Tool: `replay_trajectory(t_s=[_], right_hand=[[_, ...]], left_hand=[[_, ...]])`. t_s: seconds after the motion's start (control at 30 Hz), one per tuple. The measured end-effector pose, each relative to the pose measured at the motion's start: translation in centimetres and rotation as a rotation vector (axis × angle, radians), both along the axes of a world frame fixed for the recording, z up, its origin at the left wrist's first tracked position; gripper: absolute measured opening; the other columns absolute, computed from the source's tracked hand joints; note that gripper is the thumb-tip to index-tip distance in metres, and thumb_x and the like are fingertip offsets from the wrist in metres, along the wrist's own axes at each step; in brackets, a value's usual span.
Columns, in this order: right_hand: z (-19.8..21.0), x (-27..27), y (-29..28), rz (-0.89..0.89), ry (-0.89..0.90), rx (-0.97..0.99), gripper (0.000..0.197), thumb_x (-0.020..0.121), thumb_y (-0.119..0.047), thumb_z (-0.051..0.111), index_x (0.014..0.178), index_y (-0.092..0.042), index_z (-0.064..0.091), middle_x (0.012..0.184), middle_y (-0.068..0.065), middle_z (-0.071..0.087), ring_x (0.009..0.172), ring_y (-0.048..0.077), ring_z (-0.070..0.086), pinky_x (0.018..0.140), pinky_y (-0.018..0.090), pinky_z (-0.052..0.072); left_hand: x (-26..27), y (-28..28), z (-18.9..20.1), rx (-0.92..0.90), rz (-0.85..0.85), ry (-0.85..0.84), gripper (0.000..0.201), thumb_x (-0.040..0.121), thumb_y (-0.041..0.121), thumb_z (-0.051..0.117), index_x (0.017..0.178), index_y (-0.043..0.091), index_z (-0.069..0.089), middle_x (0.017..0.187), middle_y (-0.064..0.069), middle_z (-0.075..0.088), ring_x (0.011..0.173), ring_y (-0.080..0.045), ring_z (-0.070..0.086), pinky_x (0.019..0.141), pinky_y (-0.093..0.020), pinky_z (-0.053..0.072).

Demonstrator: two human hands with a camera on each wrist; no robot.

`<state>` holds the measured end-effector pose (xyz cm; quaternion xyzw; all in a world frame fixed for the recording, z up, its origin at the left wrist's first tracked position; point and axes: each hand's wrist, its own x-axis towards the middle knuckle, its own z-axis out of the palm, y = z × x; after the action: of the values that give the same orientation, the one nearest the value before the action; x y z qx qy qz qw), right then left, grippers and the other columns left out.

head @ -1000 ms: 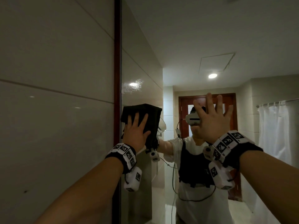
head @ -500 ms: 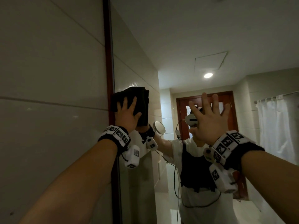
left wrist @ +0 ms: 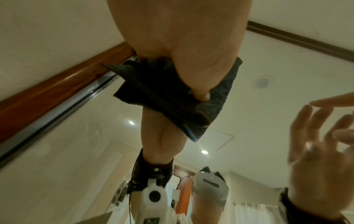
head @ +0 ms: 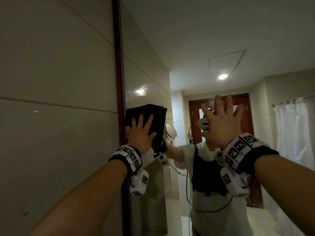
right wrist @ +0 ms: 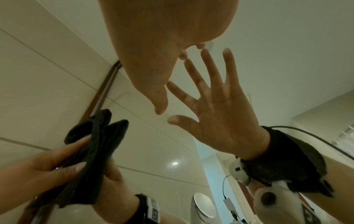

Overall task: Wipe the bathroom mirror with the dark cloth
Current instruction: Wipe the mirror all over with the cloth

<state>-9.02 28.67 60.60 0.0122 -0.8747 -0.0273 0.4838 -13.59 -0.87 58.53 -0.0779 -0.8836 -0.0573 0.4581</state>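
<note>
The bathroom mirror (head: 187, 40) fills the middle and right of the head view, with a dark wooden frame (head: 117, 65) down its left side. My left hand (head: 141, 133) presses the folded dark cloth (head: 153, 116) flat against the glass right beside that frame, fingers straight. The left wrist view shows the cloth (left wrist: 162, 97) under my palm (left wrist: 182, 37) and thumb. My right hand (head: 219, 126) is flat on the glass further right, fingers spread, holding nothing. In the right wrist view its fingertips (right wrist: 182, 56) meet their reflection, and the cloth (right wrist: 99, 148) sits at lower left.
A glossy tiled wall (head: 51, 99) stands left of the frame. The glass reflects me, a small round mirror (head: 171, 132), a red-brown door (head: 247, 113), a white shower curtain (head: 296, 133) and a ceiling light (head: 223, 76).
My left hand slid the cloth up along the mirror's left edge, then came back down a little. My right hand has stayed spread on the glass.
</note>
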Motion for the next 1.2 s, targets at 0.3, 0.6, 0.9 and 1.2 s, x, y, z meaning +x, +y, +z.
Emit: replay_trajectory(t_s=[0.3,0.6,0.9,1.2], right_hand=[[4.4,-1.1,-0.7,0.015,0.070,-0.062,0.081,0.082,-0.069,0.056,0.149,-0.043,0.018,0.163,0.010,-0.013,0.147,0.044,-0.015,0.114,0.071,0.007],[3.7,-2.0,-0.3,0.044,0.093,-0.047,0.087,0.084,-0.072,0.050,0.153,-0.044,0.005,0.162,0.010,-0.023,0.146,0.043,-0.023,0.113,0.071,0.003],[3.8,-2.4,-0.3,0.063,0.107,-0.057,0.086,0.085,-0.069,0.054,0.152,-0.043,0.007,0.162,0.010,-0.022,0.145,0.044,-0.023,0.113,0.071,0.002],[3.7,-2.1,-0.1,0.070,0.091,-0.059,0.086,0.086,-0.069,0.052,0.153,-0.044,0.004,0.162,0.008,-0.023,0.146,0.042,-0.024,0.114,0.071,0.001]], left_hand=[[-0.7,-1.5,5.3,0.092,-0.003,0.008,0.075,0.098,0.042,0.048,0.155,0.034,0.000,0.164,-0.008,-0.006,0.148,-0.040,-0.006,0.119,-0.055,0.012],[-1.1,-1.0,10.6,0.141,0.016,0.041,0.075,0.098,0.043,0.047,0.156,0.033,0.001,0.164,-0.009,-0.004,0.147,-0.042,-0.003,0.119,-0.054,0.013],[-0.8,0.7,13.8,0.153,-0.013,0.070,0.070,0.099,0.039,0.048,0.155,0.037,0.006,0.164,-0.004,-0.002,0.148,-0.039,-0.001,0.120,-0.052,0.011],[0.5,7.8,9.0,-0.131,-0.029,0.201,0.067,0.096,0.042,0.051,0.154,0.037,0.019,0.162,-0.007,0.017,0.146,-0.040,0.011,0.118,-0.049,0.021]])
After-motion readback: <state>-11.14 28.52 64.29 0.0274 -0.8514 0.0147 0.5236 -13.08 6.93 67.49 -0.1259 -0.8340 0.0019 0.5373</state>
